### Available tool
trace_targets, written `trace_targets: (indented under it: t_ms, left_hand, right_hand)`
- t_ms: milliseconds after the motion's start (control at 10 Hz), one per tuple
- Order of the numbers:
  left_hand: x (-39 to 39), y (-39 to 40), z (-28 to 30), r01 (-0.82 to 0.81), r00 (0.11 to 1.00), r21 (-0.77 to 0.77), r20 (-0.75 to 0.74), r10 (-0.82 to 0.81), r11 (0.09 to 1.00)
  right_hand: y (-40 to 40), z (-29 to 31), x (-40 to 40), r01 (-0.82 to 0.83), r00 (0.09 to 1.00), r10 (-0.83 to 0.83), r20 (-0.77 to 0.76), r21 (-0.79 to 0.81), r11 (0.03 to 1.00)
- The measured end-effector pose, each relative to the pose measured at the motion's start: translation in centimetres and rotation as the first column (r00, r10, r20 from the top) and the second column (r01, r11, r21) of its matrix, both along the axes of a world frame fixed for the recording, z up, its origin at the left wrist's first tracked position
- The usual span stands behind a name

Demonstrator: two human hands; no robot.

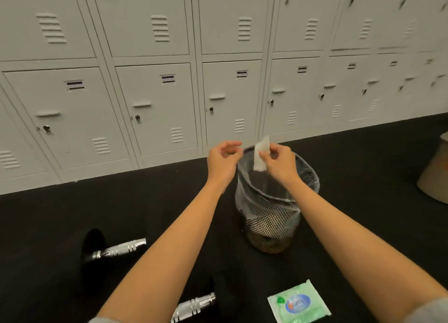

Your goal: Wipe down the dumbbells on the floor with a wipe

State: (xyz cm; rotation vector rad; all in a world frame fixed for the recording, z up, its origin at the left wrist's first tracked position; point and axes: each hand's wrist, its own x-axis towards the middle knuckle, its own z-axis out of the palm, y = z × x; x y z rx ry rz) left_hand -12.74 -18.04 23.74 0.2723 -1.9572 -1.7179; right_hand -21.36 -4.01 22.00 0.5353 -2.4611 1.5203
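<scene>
Dumbbells [116,250] lying at seven o'clock on the dark floor [363,225], black ends hard to make out, nearer one cut off. My left hand [224,159] hovering loosely curled, holding nothing. My right hand [278,161] pinching the wipe [260,156] over the bin [276,201] at twelve. Judging wiping done, discarding left. Wipes packet [299,303] at five o'clock.

I count two dumbbells [116,250] [194,307], one wipe [261,154], one wipe packet [299,303], one bin [271,201].

Grey lockers [155,104], mesh bin [271,216]
</scene>
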Motion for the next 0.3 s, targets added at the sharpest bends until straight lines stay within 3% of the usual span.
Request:
trace_targets:
  t_ms: [100,300]
  left_hand:
    - [-1.4,0.3,-0.3,0.022,1.000,0.001,0.013,-0.022,1.000]
    - [-2.4,-0.9,-0.1,0.039,0.999,-0.013,0.037,-0.038,0.999]
  right_hand:
    - [2.6,-1.0,-1.8,0.041,0.999,-0.048,0.017,0.318,0.947]
    - [3.8,-3.8,-3.4,0.012,0.971,-0.143,0.192,0.557,0.830]
